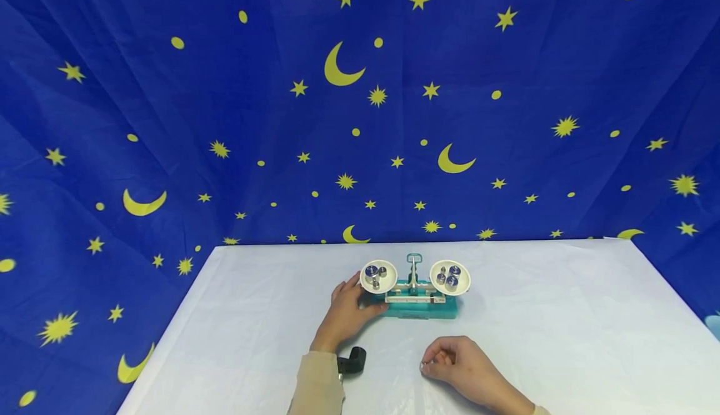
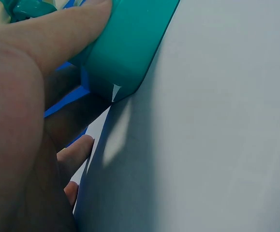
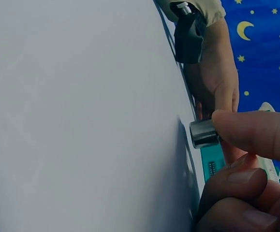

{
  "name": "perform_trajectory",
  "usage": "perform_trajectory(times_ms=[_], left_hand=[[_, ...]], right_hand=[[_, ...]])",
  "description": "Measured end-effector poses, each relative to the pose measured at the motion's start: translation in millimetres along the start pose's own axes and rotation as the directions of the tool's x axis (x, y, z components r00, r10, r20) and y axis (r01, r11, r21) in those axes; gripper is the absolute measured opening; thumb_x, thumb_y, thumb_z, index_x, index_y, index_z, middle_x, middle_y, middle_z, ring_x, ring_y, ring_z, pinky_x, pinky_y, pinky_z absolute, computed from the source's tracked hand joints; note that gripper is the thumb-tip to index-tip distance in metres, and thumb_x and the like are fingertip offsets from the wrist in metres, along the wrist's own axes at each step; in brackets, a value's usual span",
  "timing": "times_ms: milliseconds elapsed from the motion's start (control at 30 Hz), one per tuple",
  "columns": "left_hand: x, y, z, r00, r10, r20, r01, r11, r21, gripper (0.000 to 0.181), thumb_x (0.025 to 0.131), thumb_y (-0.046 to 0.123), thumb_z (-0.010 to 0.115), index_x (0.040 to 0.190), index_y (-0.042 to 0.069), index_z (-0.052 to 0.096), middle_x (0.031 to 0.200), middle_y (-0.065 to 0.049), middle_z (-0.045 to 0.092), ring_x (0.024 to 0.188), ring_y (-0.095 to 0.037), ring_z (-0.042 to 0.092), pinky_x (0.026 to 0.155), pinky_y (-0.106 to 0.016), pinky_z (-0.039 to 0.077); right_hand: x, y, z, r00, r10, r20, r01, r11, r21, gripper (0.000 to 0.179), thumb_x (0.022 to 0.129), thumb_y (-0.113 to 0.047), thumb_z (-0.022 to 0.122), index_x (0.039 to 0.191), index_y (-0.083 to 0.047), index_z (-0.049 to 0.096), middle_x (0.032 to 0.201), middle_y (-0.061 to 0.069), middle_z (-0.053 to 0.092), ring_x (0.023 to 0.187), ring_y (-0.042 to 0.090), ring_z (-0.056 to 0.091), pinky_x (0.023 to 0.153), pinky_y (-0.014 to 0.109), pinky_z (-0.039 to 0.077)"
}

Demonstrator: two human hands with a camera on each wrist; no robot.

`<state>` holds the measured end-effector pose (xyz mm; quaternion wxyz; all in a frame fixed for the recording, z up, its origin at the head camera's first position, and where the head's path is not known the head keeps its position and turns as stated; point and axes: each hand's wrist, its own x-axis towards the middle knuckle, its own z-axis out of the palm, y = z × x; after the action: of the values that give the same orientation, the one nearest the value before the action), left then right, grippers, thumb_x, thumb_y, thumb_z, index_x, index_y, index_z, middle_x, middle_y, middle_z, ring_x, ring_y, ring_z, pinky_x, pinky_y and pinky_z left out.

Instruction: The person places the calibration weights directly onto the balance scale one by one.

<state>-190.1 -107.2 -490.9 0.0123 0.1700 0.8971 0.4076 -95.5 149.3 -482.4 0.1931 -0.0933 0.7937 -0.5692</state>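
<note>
A small balance scale with a teal base (image 1: 422,310) stands on the white table. My left hand (image 1: 344,315) grips the left end of this base, thumb on the front and fingers behind it, as the left wrist view also shows. Three metal weights lie in the left pan (image 1: 389,282). The right pan (image 1: 462,284) bears several more. In front of the scale, my right hand (image 1: 464,365) pinches a small shiny cylindrical weight (image 3: 204,134) between thumb and finger, its other fingers curled. It is apart from the pans.
A black wrist camera (image 1: 353,360) juts out from the left sleeve, low over the white table (image 1: 562,315). Behind the table hangs a blue curtain (image 1: 394,127) with yellow moons and stars, which also runs along both sides.
</note>
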Motion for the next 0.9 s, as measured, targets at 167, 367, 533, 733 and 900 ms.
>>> perform_trajectory(times_ms=[167, 367, 533, 733, 900], left_hand=[[0.2, 0.0, 0.7, 1.0, 0.009, -0.005, -0.009, 1.0, -0.008, 0.061, 0.086, 0.04, 0.077, 0.135, 0.005, 0.063, 0.15, -0.017, 0.049, 0.146, -0.034, 0.034, 0.122, -0.058, 0.012], [0.8, -0.2, 1.9, 1.0, 0.014, -0.006, -0.014, 1.0, -0.008, 0.062, 0.086, 0.04, 0.077, 0.135, 0.006, 0.063, 0.15, -0.017, 0.049, 0.147, -0.033, 0.033, 0.122, -0.058, 0.012], [1.1, -1.0, 1.7, 1.0, 0.016, -0.007, -0.016, 1.0, 0.0, 0.063, 0.086, 0.041, 0.076, 0.137, 0.006, 0.062, 0.15, -0.016, 0.049, 0.146, -0.033, 0.034, 0.122, -0.058, 0.013], [0.0, -2.2, 1.1, 1.0, 0.017, -0.009, -0.017, 1.0, -0.006, 0.063, 0.086, 0.04, 0.077, 0.137, 0.006, 0.062, 0.15, -0.017, 0.049, 0.146, -0.034, 0.034, 0.121, -0.058, 0.013], [-0.5, -3.5, 2.0, 1.0, 0.016, -0.012, -0.016, 1.0, 0.001, 0.063, 0.086, 0.041, 0.077, 0.136, 0.006, 0.062, 0.149, -0.017, 0.05, 0.146, -0.034, 0.034, 0.121, -0.059, 0.014]], right_hand=[[-0.3, -1.6, -2.0, 1.0, 0.015, 0.002, -0.015, 1.0, -0.018, 0.013, 0.087, -0.018, 0.076, 0.093, -0.007, 0.072, 0.067, -0.003, 0.053, 0.059, 0.006, 0.047, 0.052, 0.019, 0.04], [-2.2, -5.1, -4.4, 1.0, 0.029, 0.001, -0.029, 0.999, -0.041, 0.013, 0.087, -0.02, 0.076, 0.093, -0.009, 0.072, 0.067, -0.004, 0.053, 0.06, 0.007, 0.048, 0.054, 0.02, 0.042], [-3.1, -10.5, -5.6, 1.0, 0.03, -0.009, -0.03, 0.999, -0.042, 0.014, 0.087, -0.019, 0.077, 0.094, -0.009, 0.072, 0.067, -0.003, 0.053, 0.06, 0.008, 0.048, 0.051, 0.02, 0.041], [-2.3, -16.4, -5.2, 0.999, 0.029, -0.019, -0.03, 0.999, -0.039, 0.014, 0.087, -0.018, 0.077, 0.095, -0.008, 0.072, 0.068, -0.003, 0.054, 0.06, 0.009, 0.049, 0.051, 0.019, 0.041], [-1.8, -21.0, -3.4, 0.999, -0.018, -0.027, 0.017, 0.999, -0.035, 0.014, 0.087, -0.018, 0.077, 0.095, -0.007, 0.072, 0.067, -0.003, 0.052, 0.058, 0.007, 0.048, 0.05, 0.019, 0.042]])
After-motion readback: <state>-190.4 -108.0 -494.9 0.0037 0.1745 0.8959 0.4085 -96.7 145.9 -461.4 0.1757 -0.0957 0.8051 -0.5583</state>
